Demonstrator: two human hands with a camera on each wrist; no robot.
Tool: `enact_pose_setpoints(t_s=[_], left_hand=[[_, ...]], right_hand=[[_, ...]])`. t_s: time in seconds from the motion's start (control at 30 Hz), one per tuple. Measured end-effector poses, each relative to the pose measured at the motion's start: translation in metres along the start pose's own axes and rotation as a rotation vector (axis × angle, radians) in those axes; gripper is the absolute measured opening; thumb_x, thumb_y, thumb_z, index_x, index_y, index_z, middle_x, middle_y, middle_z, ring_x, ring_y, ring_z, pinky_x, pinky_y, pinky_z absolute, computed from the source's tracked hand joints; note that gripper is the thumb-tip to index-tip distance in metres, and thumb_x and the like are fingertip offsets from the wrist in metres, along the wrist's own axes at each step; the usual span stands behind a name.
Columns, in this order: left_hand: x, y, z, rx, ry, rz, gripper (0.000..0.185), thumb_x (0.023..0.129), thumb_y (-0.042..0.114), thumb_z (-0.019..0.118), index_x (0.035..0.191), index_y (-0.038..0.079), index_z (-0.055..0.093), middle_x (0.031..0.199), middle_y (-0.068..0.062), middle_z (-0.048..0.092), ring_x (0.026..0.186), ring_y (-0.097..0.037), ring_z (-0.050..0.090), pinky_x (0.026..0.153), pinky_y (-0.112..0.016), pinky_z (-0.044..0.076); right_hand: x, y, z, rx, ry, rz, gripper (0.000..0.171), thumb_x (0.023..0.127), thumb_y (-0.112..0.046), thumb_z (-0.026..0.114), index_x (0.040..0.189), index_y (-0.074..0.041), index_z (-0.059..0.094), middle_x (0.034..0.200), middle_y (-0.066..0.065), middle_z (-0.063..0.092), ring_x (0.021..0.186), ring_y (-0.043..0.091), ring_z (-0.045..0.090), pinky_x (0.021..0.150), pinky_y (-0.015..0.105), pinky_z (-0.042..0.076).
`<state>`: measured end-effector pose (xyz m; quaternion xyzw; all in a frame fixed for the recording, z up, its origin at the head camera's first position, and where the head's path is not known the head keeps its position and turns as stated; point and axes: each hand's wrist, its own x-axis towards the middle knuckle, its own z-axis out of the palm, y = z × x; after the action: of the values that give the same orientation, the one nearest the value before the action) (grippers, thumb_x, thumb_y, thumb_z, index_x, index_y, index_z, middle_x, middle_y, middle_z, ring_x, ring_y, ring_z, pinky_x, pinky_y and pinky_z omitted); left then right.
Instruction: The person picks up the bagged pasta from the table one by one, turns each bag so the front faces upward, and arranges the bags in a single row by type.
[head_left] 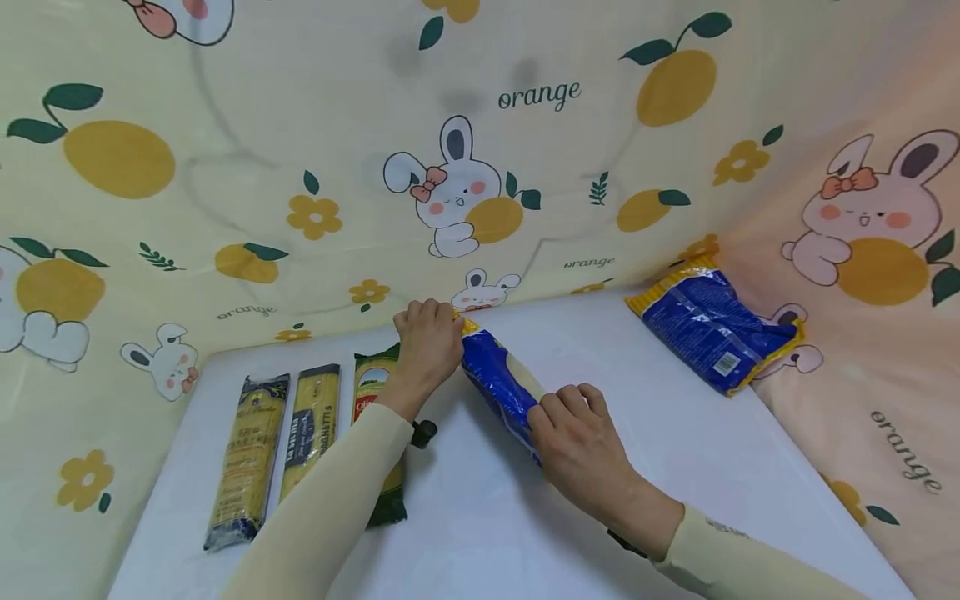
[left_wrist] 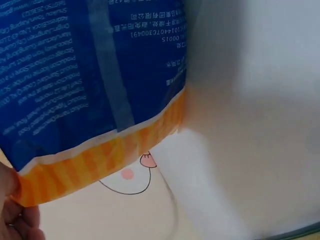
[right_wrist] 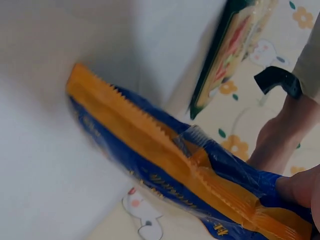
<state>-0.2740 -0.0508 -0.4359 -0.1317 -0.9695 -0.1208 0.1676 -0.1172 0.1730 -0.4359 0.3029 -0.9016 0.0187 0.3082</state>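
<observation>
Both hands hold a blue pasta bag with yellow-orange ends over the white table. My left hand pinches its far end at a corner; in the left wrist view the fingers are at the orange edge of the printed back. My right hand grips the near end. In the right wrist view the thumb presses the blue film beside a serrated orange seal. The bag is seen edge-on and slants between the hands.
A second blue bag lies at the table's back right corner, against the patterned cloth. On the left lie two spaghetti packs and a green-ended pasta pack, partly hidden by the left arm.
</observation>
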Motion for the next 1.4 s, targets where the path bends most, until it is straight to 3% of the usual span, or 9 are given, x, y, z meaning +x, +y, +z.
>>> enact_pose_setpoints(t_s=[0.27,0.57,0.73,0.97,1.13,1.2,1.3,1.4], left_hand=[[-0.004,-0.001,-0.006,-0.004,-0.065,-0.02,0.046,0.111,0.045,0.051,0.111,0.001,0.065,0.109,-0.016,0.063,0.111,-0.036,0.05,0.095,-0.054,0.036],[-0.008,-0.022,-0.014,0.095,-0.106,0.176,0.029,0.111,0.033,0.053,0.107,0.006,0.062,0.106,-0.012,0.062,0.106,-0.032,0.05,0.095,-0.051,0.037],[-0.01,-0.03,-0.017,0.173,-0.135,0.228,0.027,0.113,0.03,0.049,0.111,0.006,0.062,0.113,-0.013,0.063,0.11,-0.032,0.049,0.099,-0.052,0.038],[-0.017,-0.043,-0.017,0.209,-0.142,0.248,0.025,0.112,0.026,0.05,0.108,0.005,0.061,0.108,-0.013,0.063,0.106,-0.033,0.051,0.096,-0.054,0.04],[-0.023,-0.052,-0.018,0.218,-0.176,0.226,0.024,0.112,0.026,0.052,0.11,0.005,0.062,0.111,-0.013,0.064,0.108,-0.034,0.052,0.098,-0.054,0.041],[-0.026,-0.056,-0.018,0.227,-0.2,0.214,0.024,0.111,0.026,0.053,0.112,0.005,0.064,0.112,-0.013,0.064,0.108,-0.033,0.051,0.099,-0.054,0.041],[-0.031,-0.066,-0.018,0.252,-0.24,0.202,0.022,0.111,0.024,0.055,0.115,0.004,0.065,0.111,-0.012,0.064,0.107,-0.032,0.051,0.097,-0.054,0.041],[-0.034,-0.073,-0.017,0.283,-0.296,0.196,0.017,0.108,0.016,0.056,0.114,0.003,0.065,0.106,-0.011,0.063,0.104,-0.032,0.05,0.095,-0.053,0.041]], right_hand=[[0.004,-0.014,0.005,0.027,-0.001,-0.012,0.028,0.088,-0.016,0.081,0.082,-0.009,0.054,0.082,0.006,0.055,0.087,0.03,0.055,0.09,0.049,0.044],[0.006,-0.035,0.013,0.081,0.028,-0.049,0.036,0.082,-0.021,0.088,0.083,-0.009,0.054,0.082,0.007,0.057,0.084,0.03,0.055,0.085,0.048,0.046],[0.009,-0.051,0.021,0.074,0.048,-0.083,0.034,0.087,-0.024,0.084,0.081,-0.01,0.053,0.08,0.005,0.057,0.083,0.029,0.055,0.085,0.046,0.048],[0.012,-0.072,0.033,0.07,0.052,-0.127,0.026,0.09,-0.021,0.075,0.078,-0.013,0.053,0.076,0.002,0.056,0.079,0.024,0.054,0.082,0.043,0.048],[0.011,-0.076,0.031,0.144,-0.014,-0.098,0.034,0.101,-0.041,0.067,0.08,-0.015,0.058,0.078,0.0,0.059,0.081,0.022,0.054,0.084,0.043,0.046],[0.01,-0.072,0.028,0.168,-0.033,-0.073,0.039,0.106,-0.048,0.058,0.083,-0.016,0.058,0.079,-0.001,0.057,0.082,0.022,0.053,0.086,0.044,0.046],[0.007,-0.059,0.027,0.168,-0.044,-0.03,0.039,0.11,-0.043,0.05,0.084,-0.016,0.057,0.079,-0.001,0.055,0.083,0.023,0.053,0.088,0.045,0.046],[-0.002,-0.04,0.033,0.107,-0.087,0.024,0.031,0.107,-0.033,0.059,0.083,-0.014,0.057,0.078,0.001,0.055,0.082,0.024,0.053,0.088,0.047,0.046]])
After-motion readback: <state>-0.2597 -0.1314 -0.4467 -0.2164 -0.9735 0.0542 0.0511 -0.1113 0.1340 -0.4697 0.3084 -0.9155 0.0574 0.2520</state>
